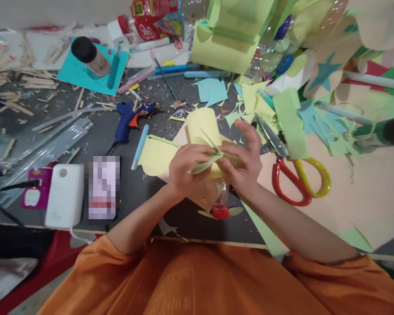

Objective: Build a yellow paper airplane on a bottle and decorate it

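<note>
Near the middle of the table, my left hand is closed on a folded piece of green paper. My right hand pinches the other end of the same piece, its index finger raised away from the rest. Just beyond and beneath both hands lies a bottle wrapped in pale yellow paper, its red cap pointing toward me. Thin green leaf-like strips lie by the cap. Part of the wrapped bottle is hidden by my hands.
Left of my hands lie a blue glue gun, a phone and a white power bank. Large scissors with red and yellow handles rest at the right. Paper scraps, bottles and a dark-capped jar stand or lie behind.
</note>
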{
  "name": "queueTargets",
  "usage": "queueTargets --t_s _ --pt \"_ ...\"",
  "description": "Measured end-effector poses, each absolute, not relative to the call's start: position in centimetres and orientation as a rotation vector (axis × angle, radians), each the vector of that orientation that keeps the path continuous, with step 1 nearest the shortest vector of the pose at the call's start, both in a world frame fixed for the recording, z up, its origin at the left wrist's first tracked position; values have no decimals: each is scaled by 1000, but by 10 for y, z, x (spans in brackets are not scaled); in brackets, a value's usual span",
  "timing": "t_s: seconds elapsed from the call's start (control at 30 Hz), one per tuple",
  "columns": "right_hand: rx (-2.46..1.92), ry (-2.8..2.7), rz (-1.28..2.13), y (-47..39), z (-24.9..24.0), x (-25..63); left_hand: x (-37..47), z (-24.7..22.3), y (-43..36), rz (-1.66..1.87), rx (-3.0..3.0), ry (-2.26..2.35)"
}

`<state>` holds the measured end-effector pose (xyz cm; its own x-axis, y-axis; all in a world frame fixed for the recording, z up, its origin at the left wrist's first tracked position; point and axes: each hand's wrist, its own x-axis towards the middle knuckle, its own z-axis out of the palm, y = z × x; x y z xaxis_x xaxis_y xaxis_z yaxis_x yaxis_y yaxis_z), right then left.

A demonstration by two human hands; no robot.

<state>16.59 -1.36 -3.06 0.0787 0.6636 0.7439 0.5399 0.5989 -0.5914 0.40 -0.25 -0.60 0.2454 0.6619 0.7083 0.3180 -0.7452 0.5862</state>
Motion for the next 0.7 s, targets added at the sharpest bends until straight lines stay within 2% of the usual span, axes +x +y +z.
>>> queueTargets --t_s 0.23,0.7 --pt "-1008 -1549 176 -12 -34 173 -3 -7 -2 1415 2033 682" --pt "-921 -1460 264 -12 -26 165 -4 1 1 1328 2168 702"
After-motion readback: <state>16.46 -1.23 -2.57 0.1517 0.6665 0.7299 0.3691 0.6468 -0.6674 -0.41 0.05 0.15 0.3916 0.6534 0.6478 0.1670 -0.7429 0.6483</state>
